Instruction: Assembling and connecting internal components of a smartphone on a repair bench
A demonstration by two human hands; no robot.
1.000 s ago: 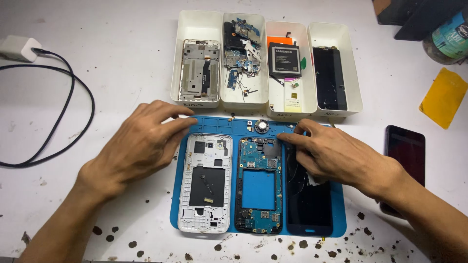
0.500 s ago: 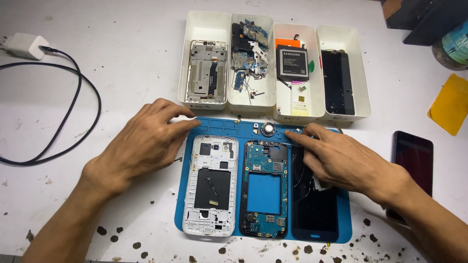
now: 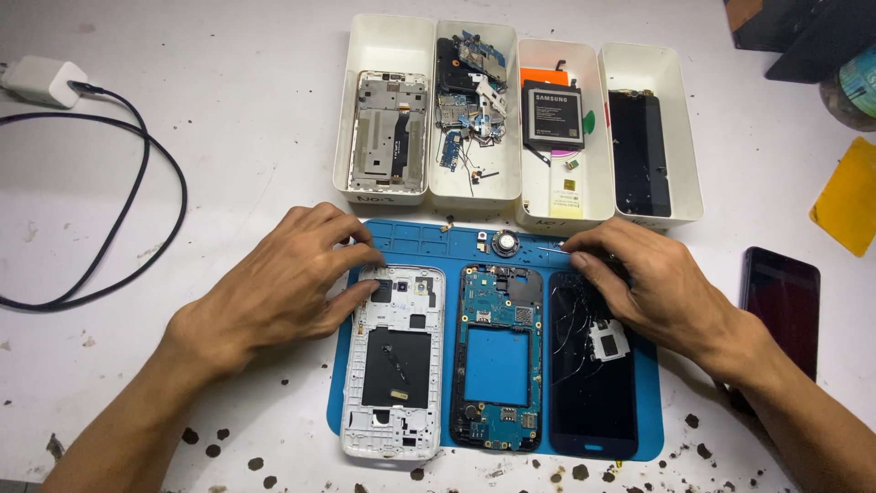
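White bench with blue mat (image 3: 415, 239): left hand (image 3: 283, 288) rests unclenched on white phone frame (image 3: 394, 361), light, brittle, best held by edges, nine o'clock of circuit board (image 3: 497, 356); right hand (image 3: 652, 288) pinches tweezers (image 3: 550, 247).

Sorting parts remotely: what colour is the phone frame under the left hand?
White, with a dark centre panel: the phone frame on the blue mat, head view.

The right hand (image 3: 652, 288) covers the top of the cracked screen panel (image 3: 593, 393), and whatever its fingertips pinch is too small to tell. The left hand (image 3: 292, 288) hides the white frame's (image 3: 394, 365) upper corner. The picture's edge cuts the yellow card (image 3: 849, 196).
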